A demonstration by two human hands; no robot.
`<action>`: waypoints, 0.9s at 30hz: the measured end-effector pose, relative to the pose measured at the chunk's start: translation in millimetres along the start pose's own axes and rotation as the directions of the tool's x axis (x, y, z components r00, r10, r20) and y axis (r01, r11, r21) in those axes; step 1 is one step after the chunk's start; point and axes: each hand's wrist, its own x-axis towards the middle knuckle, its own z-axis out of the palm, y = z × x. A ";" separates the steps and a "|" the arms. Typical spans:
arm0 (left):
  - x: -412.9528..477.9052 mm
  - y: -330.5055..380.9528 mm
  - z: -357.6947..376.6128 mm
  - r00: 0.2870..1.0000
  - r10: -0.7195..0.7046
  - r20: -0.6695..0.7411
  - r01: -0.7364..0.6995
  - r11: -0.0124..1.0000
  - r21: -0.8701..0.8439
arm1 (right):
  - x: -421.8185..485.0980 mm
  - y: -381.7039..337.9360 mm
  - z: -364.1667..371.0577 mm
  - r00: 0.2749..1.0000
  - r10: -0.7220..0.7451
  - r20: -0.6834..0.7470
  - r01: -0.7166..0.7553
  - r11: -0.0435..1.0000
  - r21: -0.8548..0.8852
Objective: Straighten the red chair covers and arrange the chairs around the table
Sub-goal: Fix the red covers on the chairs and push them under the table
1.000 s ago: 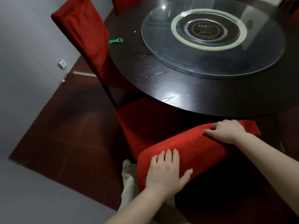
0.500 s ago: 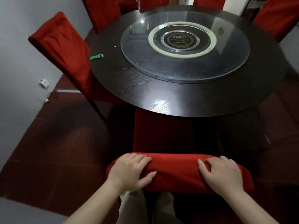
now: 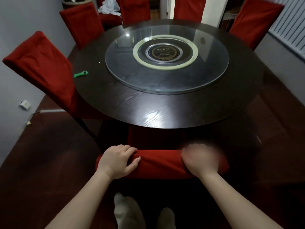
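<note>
The chair back sits nearer the table edge than before, with less seat showing, and the right hand now blurs. At 6 o'clock, both hands' fingers curl over the red chair cover, the left hand clamped with its thumb on the near face. The dark round table carries a glass turntable and, at 9 o'clock, a green tool. Red-covered chairs ring it from 9 to 2 o'clock on a dark red floor.

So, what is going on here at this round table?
A person stands behind a red-covered chair whose seat is tucked under the round table. The left hand grips the top of its backrest; the right hand lies there too, but blurred. Other red chairs stand around the table, and a green tool lies on it.
</note>
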 end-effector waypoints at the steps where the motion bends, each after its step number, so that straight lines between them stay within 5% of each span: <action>1: 1.1 -3.2 -0.5 1.000 0.000 0.021 0.000 1.000 -0.002 | 1.3 -0.6 0.7 1.000 0.001 0.020 -0.001 1.000 -0.001; 4: 5.1 -4.8 -2.2 0.991 -0.074 0.108 0.078 0.996 -0.038 | 1.4 1.5 0.8 0.997 -0.001 0.071 0.001 1.000 0.002; 7: 25.8 -7.6 -13.9 0.900 -0.314 0.304 0.365 0.922 -0.130 | 11.4 4.7 -2.5 0.969 0.022 0.245 -0.010 0.999 -0.051; 9: 51.7 -13.0 -26.2 0.858 -0.304 0.415 0.389 0.911 -0.136 | 27.4 10.1 -9.5 0.932 -0.004 0.361 0.008 1.000 -0.010; 12: 100.9 -12.2 -53.7 0.896 -0.209 0.392 0.263 0.961 -0.087 | 54.6 22.2 -33.8 0.894 0.001 0.448 -0.045 0.995 0.087; 19: 241.0 57.3 -92.9 0.921 0.160 0.355 -0.125 0.985 -0.119 | 89.8 63.0 -119.8 0.955 0.121 0.271 -0.151 0.984 0.093; 23: 292.8 126.1 -86.7 0.834 0.468 0.291 -0.466 0.881 -0.083 | 70.2 99.8 -157.9 0.930 0.316 0.187 -0.342 0.931 0.127; 27: 317.3 210.4 -67.9 0.675 0.654 0.342 -0.665 0.740 -0.103 | 12.5 141.7 -183.0 0.811 0.542 0.217 -0.580 0.795 0.181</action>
